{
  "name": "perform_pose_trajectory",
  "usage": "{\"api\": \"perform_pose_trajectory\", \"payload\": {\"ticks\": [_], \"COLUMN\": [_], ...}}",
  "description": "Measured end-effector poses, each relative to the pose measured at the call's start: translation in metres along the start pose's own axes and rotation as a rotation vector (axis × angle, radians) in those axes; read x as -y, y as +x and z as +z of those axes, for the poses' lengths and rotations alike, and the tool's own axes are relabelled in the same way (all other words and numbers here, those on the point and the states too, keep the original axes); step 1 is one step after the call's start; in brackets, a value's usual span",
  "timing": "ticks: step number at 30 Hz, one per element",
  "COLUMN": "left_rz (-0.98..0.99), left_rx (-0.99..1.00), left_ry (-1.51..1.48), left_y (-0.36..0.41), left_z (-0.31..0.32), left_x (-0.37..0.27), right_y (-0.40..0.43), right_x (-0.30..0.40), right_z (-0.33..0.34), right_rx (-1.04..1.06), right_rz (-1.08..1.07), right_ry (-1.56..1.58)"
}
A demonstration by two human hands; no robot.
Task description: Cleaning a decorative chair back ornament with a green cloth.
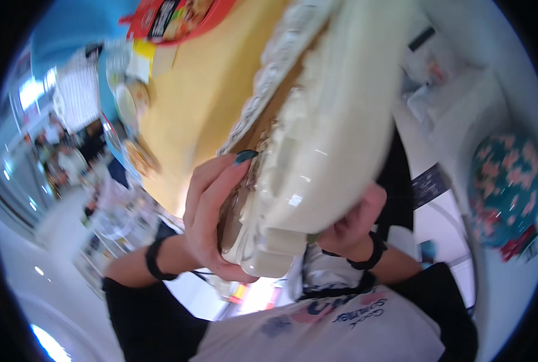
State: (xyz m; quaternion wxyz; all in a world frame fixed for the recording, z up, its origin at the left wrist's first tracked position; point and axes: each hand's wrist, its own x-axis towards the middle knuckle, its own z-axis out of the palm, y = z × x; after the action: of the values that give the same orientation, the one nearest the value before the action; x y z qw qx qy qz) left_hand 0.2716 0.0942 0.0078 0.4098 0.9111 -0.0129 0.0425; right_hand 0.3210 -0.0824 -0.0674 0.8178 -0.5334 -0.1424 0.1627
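A large, glossy cream-coloured moulded object fills the middle of the view, tilted and blurred at its upper end. Raised relief runs along its near edge, and a brown strip shows inside the gap beside it. Past that gap lies a white openwork band; whether it belongs to the same object I cannot tell. My left hand grips the lower left end, its fingertips over the edge. My right hand holds the underside at the lower right, its fingers curled and partly hidden behind the object.
Behind the object stretches a yellow surface. A red food package lies at its top edge, and plates with food sit along the left. A teal floral-patterned item is at far right. Blurred people are in the left background.
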Motion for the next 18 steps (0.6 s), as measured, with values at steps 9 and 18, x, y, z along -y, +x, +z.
{"api": "perform_pose_trajectory", "payload": {"ticks": [9, 18], "left_rz": [-0.254, -0.408], "left_rx": [0.626, 0.316], "left_ry": [-0.350, 0.774], "left_y": [-0.095, -0.049], "left_z": [-0.070, -0.052], "left_x": [0.032, -0.007], "right_y": [0.005, 0.011], "right_x": [0.003, -0.002], "right_z": [0.078, 0.095], "right_rx": [-0.361, -0.616], "right_rz": [-0.194, -0.031], "right_ry": [0.315, 0.348]}}
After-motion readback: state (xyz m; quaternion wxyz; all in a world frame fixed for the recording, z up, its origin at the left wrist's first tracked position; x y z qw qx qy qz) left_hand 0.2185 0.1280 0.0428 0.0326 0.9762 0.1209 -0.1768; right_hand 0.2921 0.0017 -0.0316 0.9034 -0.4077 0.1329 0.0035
